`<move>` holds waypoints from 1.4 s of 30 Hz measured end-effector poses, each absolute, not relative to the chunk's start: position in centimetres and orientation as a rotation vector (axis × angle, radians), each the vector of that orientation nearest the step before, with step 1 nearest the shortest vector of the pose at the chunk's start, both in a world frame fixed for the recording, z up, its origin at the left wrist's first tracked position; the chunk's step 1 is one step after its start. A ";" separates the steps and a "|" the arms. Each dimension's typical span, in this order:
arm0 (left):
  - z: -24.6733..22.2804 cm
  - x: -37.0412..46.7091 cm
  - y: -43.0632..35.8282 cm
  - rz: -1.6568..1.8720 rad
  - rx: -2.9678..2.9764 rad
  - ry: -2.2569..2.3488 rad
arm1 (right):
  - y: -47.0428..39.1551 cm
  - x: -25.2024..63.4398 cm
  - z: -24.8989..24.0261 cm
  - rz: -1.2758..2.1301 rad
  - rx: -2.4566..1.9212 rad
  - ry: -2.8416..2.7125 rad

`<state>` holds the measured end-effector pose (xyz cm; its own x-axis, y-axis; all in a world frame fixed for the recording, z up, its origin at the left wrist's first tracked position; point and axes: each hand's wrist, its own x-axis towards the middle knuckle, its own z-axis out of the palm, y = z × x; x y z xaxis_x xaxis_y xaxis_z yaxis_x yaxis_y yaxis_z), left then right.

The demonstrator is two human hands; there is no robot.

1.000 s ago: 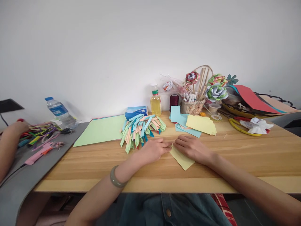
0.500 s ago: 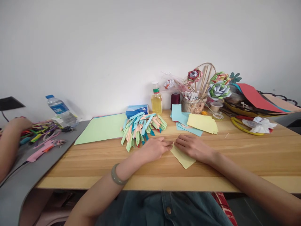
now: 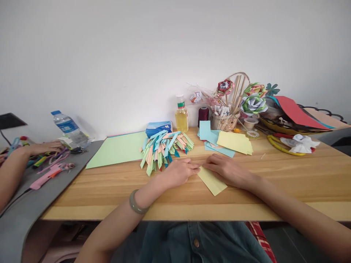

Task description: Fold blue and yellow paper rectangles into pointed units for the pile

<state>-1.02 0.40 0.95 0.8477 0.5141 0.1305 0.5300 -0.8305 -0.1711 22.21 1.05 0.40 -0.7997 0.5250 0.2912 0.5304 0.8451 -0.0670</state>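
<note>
A pale yellow paper slip (image 3: 213, 182) lies slantwise on the wooden table, its near end uncovered. At its far corner, the fingers of my left hand (image 3: 183, 170) are closed together and pinch the paper's edge. My right hand (image 3: 226, 168) bends over the same far end, fingers pressed together on the slip; its fingertips are partly hidden. Beyond my left hand sits a pile of folded paper strips (image 3: 164, 148) in green, blue and peach. Past my right hand lie yellow paper slips (image 3: 236, 142) over blue paper slips (image 3: 210, 136).
Green sheets (image 3: 117, 149) lie to the left. Along the wall stand an oil-coloured bottle (image 3: 181, 118), a thread spool (image 3: 203, 116) and a basket (image 3: 225, 122) with paper flowers. Another person's hand (image 3: 46, 147) is over a grey table, near a pink glue gun (image 3: 51, 176).
My hands stay at the slip's far end; the right fingers have shifted slightly over the corner. The other person's hand has reached further right across the grey table.
</note>
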 end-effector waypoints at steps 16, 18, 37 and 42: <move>0.8 -1.2 0.5 -0.171 -2.875 -0.861 | 1.6 24.4 0.9 0.323 -0.815 -2.541; 0.9 -1.3 0.6 -0.189 -2.918 -0.881 | 1.1 24.3 1.6 0.551 -0.871 -2.478; 0.7 -1.9 1.2 -0.349 -2.843 -1.031 | 1.2 23.6 1.5 0.950 -0.919 -2.461; 0.8 -0.7 0.1 -0.547 -2.795 -0.877 | 1.5 23.2 0.3 0.572 -0.974 -2.429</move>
